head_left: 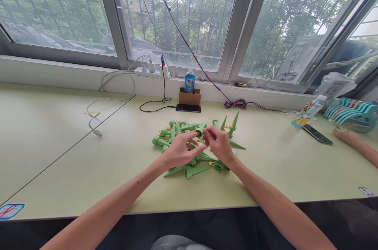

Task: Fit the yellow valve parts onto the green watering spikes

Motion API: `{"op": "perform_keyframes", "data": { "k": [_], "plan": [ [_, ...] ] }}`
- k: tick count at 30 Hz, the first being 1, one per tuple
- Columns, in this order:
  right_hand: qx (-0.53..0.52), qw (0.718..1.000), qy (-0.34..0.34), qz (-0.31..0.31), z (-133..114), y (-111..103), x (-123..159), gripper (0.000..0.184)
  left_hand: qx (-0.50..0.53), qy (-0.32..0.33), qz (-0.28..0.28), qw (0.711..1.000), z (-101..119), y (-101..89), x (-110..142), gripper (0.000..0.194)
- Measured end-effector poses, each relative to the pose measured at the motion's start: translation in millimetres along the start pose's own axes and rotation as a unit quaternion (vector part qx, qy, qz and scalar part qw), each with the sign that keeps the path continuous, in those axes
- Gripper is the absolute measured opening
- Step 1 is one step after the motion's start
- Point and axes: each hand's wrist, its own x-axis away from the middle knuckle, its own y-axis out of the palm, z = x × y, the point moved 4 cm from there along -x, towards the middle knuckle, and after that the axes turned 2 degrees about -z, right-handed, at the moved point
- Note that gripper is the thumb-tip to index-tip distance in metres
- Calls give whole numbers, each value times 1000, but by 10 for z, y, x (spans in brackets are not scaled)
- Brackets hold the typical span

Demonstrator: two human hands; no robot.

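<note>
Above a pile of green plastic plant watering spikes [190, 171], both hands meet near the table's middle. My left hand [180, 150] grips one green watering spike [202, 127] with its fingertips, the wide open end towards me and the point facing away. Close beside that open end, my right hand [219, 144] has its thumb and fingers pinched together; whatever is between them is hidden. Small yellow valve pieces [211, 163] show among the spikes. More spikes, one of them standing upright [234, 124], lie just beyond my right hand.
Behind the pile are a phone [188, 108], a brown cardboard box [189, 97] and a blue bottle [189, 80]. Cables [236, 103] run along the windowsill. At the right are a juice bottle [308, 112], another phone [317, 134], teal hangers [351, 114] and another person's hand [345, 136].
</note>
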Motion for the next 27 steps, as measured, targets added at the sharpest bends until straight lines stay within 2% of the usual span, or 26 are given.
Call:
{"op": "perform_keyframes", "data": {
  "k": [13, 20, 27],
  "plan": [
    [3, 1000, 6, 23, -26, -32, 0, 28, -10, -15, 36, 999, -18, -25, -24, 27],
    [-2, 1000, -1, 31, -27, -39, 6, 26, -3, -40, 36, 999, -40, -26, -13, 36],
    [-10, 1000, 0, 24, -14, -26, 3, 27, 0, -41, 44, 998, -55, -18, -12, 36]
  ]
}}
